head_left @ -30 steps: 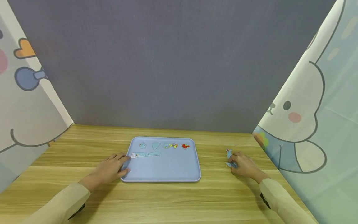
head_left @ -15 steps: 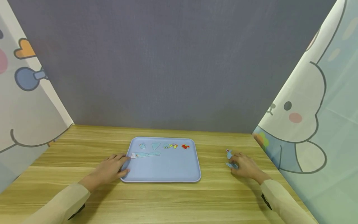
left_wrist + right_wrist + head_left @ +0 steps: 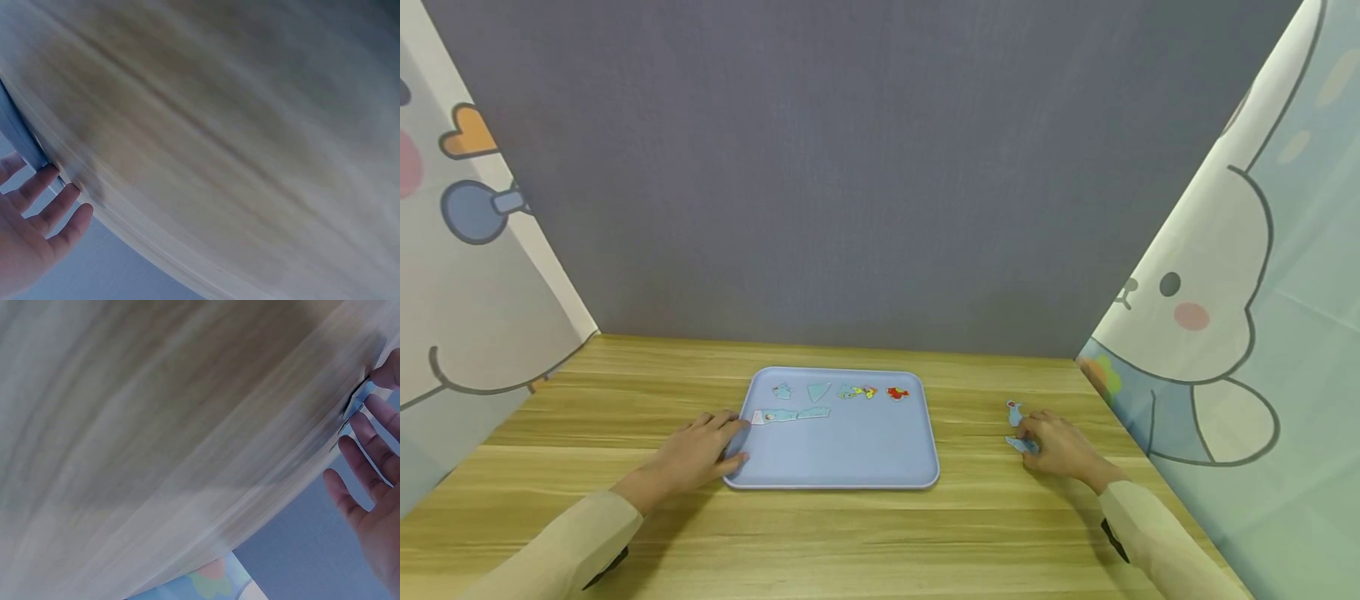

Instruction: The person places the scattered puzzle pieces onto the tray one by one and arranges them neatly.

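In the head view my left hand (image 3: 696, 450) rests on the left rim of a pale blue tray (image 3: 842, 454), fingers spread and thumb at the lower corner. The left wrist view has those fingertips (image 3: 69, 192) at the tray's edge. On the tray lie several flat picture puzzle pieces, among them a red one (image 3: 897, 393), a yellow one (image 3: 867, 391) and a light blue triangle (image 3: 817, 390). Right of the tray, my right hand (image 3: 1060, 448) pinches a light blue puzzle piece (image 3: 1018, 442) low on the table, partly hidden by the fingers. Another puzzle piece (image 3: 1015, 414) lies just beyond the fingertips.
A wood-grain table (image 3: 880, 542) carries everything. Behind it rises a dark grey panel (image 3: 835, 183). Cartoon-printed cloths stand at the left (image 3: 482, 275) and right (image 3: 1285, 350), the right one close to my right arm.
The right hand and the puzzle piece under its fingers have shifted very slightly. The left hand and the tray have stayed still.
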A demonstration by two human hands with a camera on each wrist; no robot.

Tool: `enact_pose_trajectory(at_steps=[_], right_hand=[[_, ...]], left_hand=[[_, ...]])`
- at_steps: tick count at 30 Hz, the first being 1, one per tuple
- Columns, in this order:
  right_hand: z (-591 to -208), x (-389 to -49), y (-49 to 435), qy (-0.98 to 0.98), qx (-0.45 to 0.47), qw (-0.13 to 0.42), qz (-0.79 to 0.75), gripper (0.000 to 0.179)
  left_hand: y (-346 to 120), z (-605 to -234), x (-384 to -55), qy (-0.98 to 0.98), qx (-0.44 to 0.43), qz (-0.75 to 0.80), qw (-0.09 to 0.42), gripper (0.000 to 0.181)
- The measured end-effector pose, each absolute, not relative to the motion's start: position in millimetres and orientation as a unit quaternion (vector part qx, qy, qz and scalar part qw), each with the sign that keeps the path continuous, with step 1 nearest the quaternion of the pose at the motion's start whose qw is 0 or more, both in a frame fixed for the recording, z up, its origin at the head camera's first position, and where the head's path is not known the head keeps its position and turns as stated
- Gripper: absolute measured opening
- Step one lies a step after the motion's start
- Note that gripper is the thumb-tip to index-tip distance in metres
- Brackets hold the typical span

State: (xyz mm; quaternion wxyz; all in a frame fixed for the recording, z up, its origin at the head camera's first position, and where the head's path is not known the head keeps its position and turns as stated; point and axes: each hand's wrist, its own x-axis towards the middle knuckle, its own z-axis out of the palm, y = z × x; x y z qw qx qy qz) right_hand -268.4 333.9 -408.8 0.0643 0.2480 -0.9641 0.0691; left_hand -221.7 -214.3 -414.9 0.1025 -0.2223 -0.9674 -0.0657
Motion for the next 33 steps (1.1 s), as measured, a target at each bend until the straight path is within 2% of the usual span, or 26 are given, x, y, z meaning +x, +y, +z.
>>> enact_pose_trajectory(at_steps=[9, 15, 33], right_hand=[[-407, -271, 329, -0.965, 0.245, 0.068, 0.061, 0.030], [-406, -274, 324, -0.956, 0.273, 0.088, 0.060, 0.025], [-399, -283, 289, -0.947, 0.302, 0.095, 0.062, 0.022]], left_hand=[[-214, -416, -221, -0.967, -0.222, -0.066, 0.105, 0.047], [-214, -416, -220, -0.966, -0.225, -0.067, 0.105, 0.048], [-215, -418, -222, -0.966, -0.226, -0.058, 0.111, 0.047]])
